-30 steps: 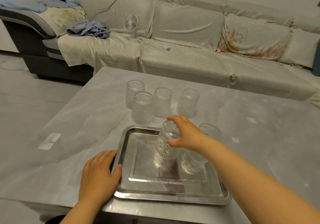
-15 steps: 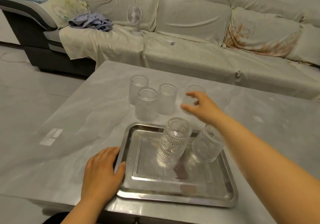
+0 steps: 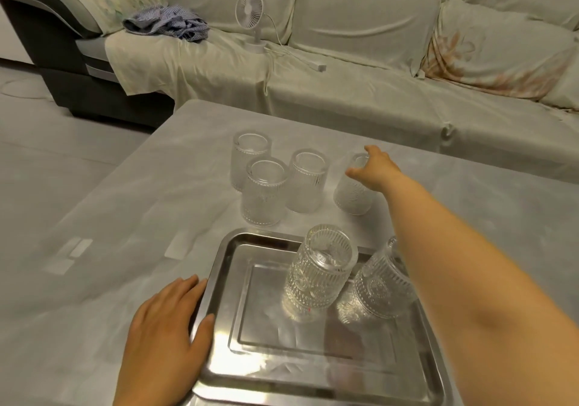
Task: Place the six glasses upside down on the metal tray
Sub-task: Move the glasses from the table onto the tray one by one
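Grey table (image 3: 125, 217) before a covered sofa (image 3: 360, 70) with fan (image 3: 250, 7); tray (image 3: 219, 280) at 6 o'clock holds two upturned glasses (image 3: 319, 267). Three upright glasses (image 3: 266, 192) stand at 11. Right hand (image 3: 372, 169) fingers spread around a fourth glass (image 3: 352, 194) at 12; left hand (image 3: 166, 333) flat, fingers together, on tray's left rim.

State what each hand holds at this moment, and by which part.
The right hand closes around the rim of the rightmost glass on the table; firm grip cannot be told. The left hand lies flat against the metal tray edge.
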Tool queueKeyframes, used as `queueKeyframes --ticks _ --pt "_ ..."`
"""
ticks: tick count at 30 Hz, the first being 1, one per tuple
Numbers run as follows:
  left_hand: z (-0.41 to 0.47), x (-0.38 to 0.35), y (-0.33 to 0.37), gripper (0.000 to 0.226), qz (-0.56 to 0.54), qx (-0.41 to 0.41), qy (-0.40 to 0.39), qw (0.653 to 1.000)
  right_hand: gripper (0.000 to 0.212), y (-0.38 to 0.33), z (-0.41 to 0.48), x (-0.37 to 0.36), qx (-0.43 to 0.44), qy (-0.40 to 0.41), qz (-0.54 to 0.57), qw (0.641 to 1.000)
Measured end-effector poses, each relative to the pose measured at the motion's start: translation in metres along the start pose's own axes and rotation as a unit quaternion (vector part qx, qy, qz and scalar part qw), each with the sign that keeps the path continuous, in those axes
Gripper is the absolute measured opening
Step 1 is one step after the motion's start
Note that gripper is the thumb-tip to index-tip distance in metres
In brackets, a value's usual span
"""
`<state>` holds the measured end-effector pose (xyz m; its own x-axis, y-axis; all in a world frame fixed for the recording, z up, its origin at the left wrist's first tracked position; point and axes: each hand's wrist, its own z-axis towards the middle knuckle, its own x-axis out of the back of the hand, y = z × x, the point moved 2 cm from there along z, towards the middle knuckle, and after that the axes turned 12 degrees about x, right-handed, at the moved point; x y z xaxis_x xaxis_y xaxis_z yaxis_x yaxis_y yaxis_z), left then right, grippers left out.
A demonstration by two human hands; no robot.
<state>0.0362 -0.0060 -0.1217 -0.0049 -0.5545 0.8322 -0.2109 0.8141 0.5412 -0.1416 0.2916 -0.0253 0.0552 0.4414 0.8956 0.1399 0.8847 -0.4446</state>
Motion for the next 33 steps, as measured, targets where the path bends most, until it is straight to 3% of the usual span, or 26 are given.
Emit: queueKeyframes --ticks 7,12,16,19,25,29,33 --pt "0.000 0.000 0.001 0.050 0.009 0.004 -0.003 1.000 0.065 0.003 0.002 -0.001 0.019 -0.005 0.010 1.000" --pt "-0.002 0.001 0.002 0.048 0.006 -0.002 -0.001 1.000 0.064 -0.007 -0.021 0.009 0.060 0.096 0.002 0.994" --pt "-0.005 0.004 0.001 0.042 -0.016 -0.003 0.011 1.000 0.062 -0.029 -0.057 0.030 0.163 0.206 -0.039 0.964" --pt "-0.006 0.004 -0.001 0.042 -0.030 -0.002 0.006 1.000 0.063 -0.051 -0.091 0.039 0.266 0.237 0.017 0.934" --pt "-0.005 0.003 -0.004 0.039 -0.053 -0.002 0.007 0.999 0.063 -0.091 -0.135 0.023 0.307 0.100 0.194 0.926" --pt "-0.005 0.004 -0.003 0.032 -0.061 -0.014 0.023 0.998 0.065 -0.109 -0.147 -0.007 0.331 -0.002 0.156 0.931" --pt "-0.004 0.003 -0.003 0.033 -0.048 -0.018 0.025 0.998 0.067 -0.117 -0.148 -0.036 0.337 -0.079 0.046 0.937"
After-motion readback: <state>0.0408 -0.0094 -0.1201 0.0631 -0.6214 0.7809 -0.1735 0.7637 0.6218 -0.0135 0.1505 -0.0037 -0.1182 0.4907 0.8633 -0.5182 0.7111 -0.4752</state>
